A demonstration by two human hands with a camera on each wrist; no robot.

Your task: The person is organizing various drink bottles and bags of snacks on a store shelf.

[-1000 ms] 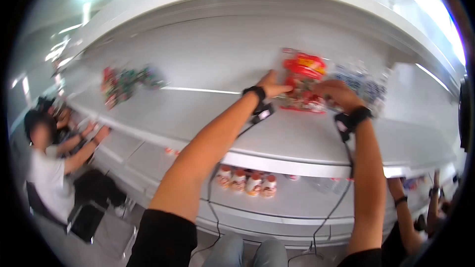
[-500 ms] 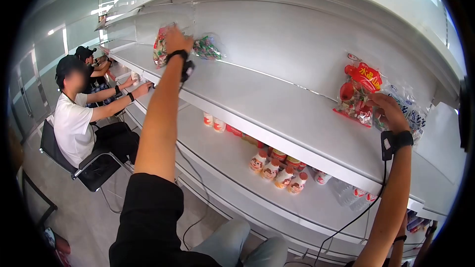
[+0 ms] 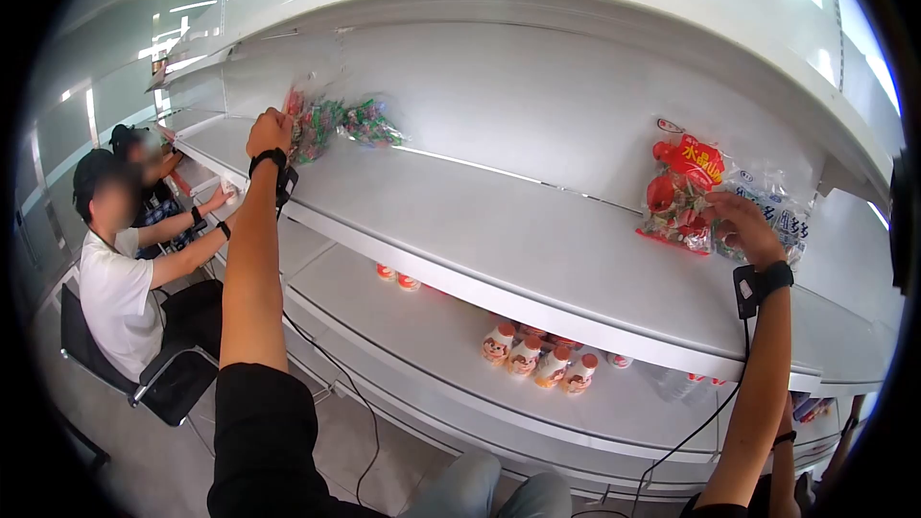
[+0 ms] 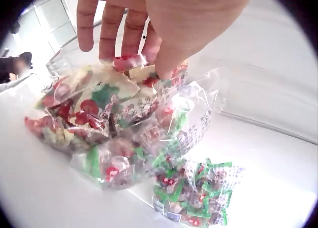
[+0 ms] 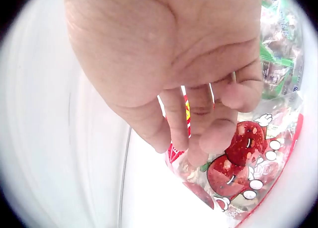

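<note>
My left hand (image 3: 269, 132) is at the left end of the shelf. Its thumb and forefinger pinch the top edge of a clear and red bag of wrapped candies (image 4: 89, 108). Against it lies a clear bag with green-trimmed candies (image 4: 121, 163), and a similar green candy bag (image 3: 372, 122) sits just to its right. Far to the right, my right hand (image 3: 743, 223) is beside a red-topped snack bag (image 3: 683, 187) with cartoon fruit printed on it. Its fingers are loosely bent in front of that bag, gripping nothing visible.
Clear bags with blue lettering (image 3: 791, 225) stand right of the red-topped bag. White bottles with red caps (image 3: 523, 357) line the shelf below, under the front lip (image 3: 499, 297). A seated person (image 3: 120, 269) works at the far left. A cable (image 3: 360, 393) hangs from my left wrist.
My left hand left the red-topped bag, reached the left-hand bags, and now pinches one, lower and farther left in view. My right hand stays by the red-topped bag. The head view has turned.
</note>
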